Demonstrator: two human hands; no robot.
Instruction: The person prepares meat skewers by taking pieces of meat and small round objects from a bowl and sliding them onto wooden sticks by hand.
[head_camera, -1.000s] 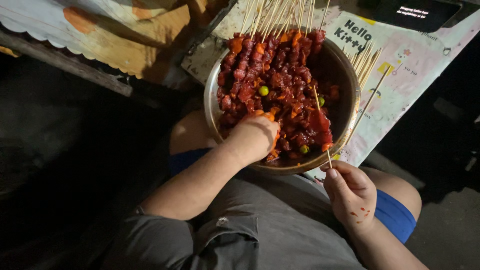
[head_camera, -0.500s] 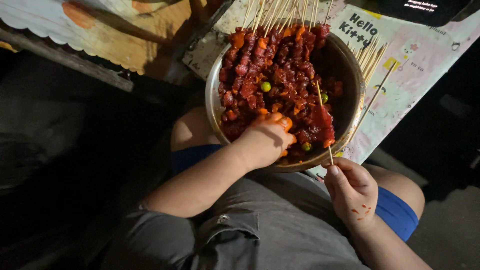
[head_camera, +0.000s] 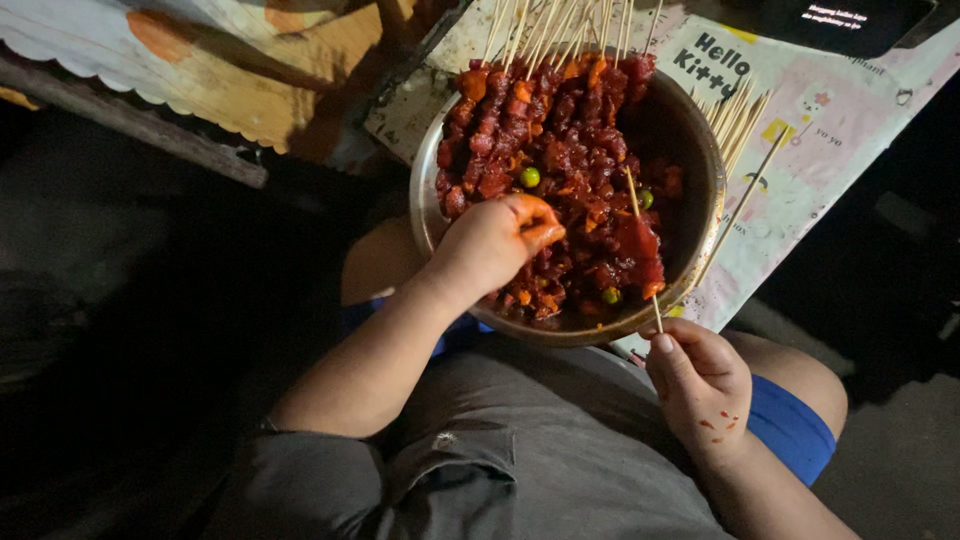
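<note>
You get open room over the bowl's (head_camera: 700, 150) near-right meat; finished skewers (head_camera: 560, 40) fence the far rim, loose sticks (head_camera: 735, 115) crowd its right side.

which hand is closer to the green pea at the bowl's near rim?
Left. The left hand is in the bowl just left of the pea; the right hand sits below the rim, holding a skewer.

A metal bowl (head_camera: 700, 170) is resting on the person's lap, meat pieces (head_camera: 560, 150) lying in it. The left hand (head_camera: 495, 245) is sitting over its near-left side; the right hand (head_camera: 700, 385) is holding a skewer (head_camera: 645, 255) at the near rim. Spare sticks (head_camera: 735, 115) are lying on the worktop (head_camera: 830, 130) behind-right.
</note>
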